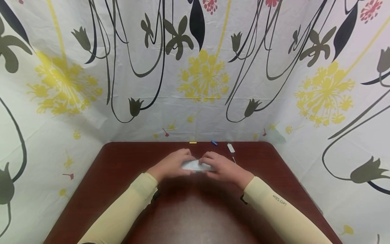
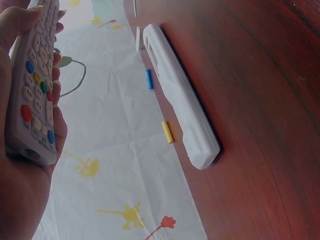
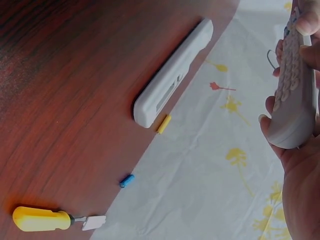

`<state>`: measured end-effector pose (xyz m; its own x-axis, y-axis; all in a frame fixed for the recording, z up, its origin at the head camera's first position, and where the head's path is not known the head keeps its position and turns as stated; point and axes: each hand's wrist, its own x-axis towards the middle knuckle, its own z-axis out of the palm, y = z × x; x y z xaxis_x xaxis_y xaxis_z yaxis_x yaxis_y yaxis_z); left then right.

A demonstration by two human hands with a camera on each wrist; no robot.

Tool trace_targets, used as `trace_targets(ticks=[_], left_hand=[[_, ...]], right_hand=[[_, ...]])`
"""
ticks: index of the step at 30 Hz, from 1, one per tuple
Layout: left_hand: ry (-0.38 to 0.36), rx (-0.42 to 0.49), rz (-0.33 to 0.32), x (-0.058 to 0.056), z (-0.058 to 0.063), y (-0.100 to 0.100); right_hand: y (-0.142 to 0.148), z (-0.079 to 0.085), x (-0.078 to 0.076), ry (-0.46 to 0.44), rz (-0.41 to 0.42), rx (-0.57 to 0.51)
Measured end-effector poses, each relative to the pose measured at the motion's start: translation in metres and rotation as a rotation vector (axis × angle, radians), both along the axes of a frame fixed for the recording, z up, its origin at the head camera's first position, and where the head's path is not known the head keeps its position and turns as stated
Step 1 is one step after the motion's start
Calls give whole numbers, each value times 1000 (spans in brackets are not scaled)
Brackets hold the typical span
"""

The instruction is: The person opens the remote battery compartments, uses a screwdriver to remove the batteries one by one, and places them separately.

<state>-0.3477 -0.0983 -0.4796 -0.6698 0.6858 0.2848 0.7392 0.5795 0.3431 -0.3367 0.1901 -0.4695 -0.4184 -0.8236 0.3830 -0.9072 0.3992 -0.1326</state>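
Between my two hands is a pale remote control (image 1: 195,165), raised over the dark red table. My left hand (image 1: 173,164) grips one end, thumb along its edge, as the left wrist view shows with the remote's (image 2: 37,95) coloured buttons facing the camera. My right hand (image 1: 223,166) holds the opposite end, fingers curled beneath the remote (image 3: 295,95) and thumb over the keypad. On the table beyond them lies a long white remote-like casing (image 2: 182,100) with an opening in its side; in the head view it is hidden behind the hands.
Near the table's (image 1: 122,159) far edge lie a small yellow cylinder (image 1: 193,142), a blue cylinder (image 1: 214,143) and a white flat piece (image 1: 231,148). A yellow-handled screwdriver (image 3: 42,219) points at the white piece. Flower-patterned sheeting (image 1: 195,118) hangs behind and at both sides.
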Motion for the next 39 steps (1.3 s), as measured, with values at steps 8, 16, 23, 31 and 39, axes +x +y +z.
trace_targets(ticks=[8,16,23,31,39], left_hand=[[-3,-8,2,-1,-1,1],[12,6,-22,-1,-2,1],[-7,18,-19,1,-2,2],[12,23,-25,2,-1,2],[12,8,-25,1,-1,1]], right_hand=[[-1,4,1,7,-7,36],[-2,4,1,-17,-48,89],[-3,4,2,-3,-43,65],[-4,4,0,53,-31,17],[-3,10,1,73,-60,15]])
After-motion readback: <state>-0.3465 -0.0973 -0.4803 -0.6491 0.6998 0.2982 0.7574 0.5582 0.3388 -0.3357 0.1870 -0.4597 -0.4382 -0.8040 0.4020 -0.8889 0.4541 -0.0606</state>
